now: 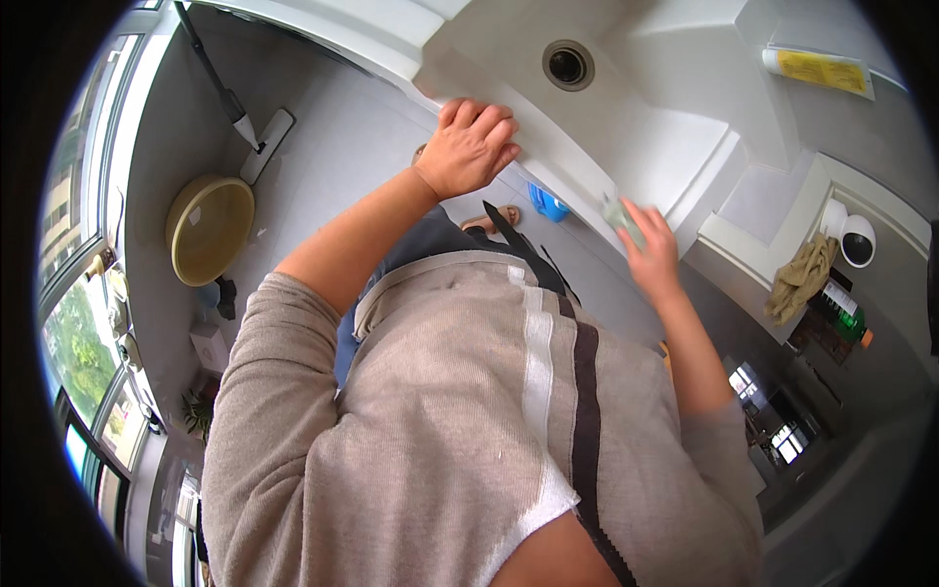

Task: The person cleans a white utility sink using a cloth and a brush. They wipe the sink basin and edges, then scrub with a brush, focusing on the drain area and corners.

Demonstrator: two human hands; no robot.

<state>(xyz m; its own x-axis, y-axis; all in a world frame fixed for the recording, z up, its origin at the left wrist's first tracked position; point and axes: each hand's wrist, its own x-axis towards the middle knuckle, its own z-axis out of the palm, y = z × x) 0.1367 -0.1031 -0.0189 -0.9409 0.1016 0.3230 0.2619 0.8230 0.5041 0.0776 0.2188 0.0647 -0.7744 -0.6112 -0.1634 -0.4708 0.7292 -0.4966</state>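
Observation:
My left hand (pixel 473 150) is curled into a loose fist over the front rim of a white laundry sink (pixel 587 158). Nothing shows between its fingers, and whether it touches the rim is hard to tell. My right hand (pixel 653 253) grips a small pale green brush-like tool (pixel 622 222), blurred by motion. Its grey tip points at the sink's front edge, beside the sloping washboard part (pixel 671 161). A round metal-rimmed drain (pixel 568 66) sits in the basin floor.
A yellow-labelled tube (pixel 821 71) lies on the sink's right ledge. Farther right are a brown cloth (pixel 803 279), a white camera-like device (pixel 857 241) and a green bottle (pixel 847 315). A beige basin (pixel 213 231) and a flat mop (pixel 268 147) stand left. Something blue (pixel 546 202) is under the sink.

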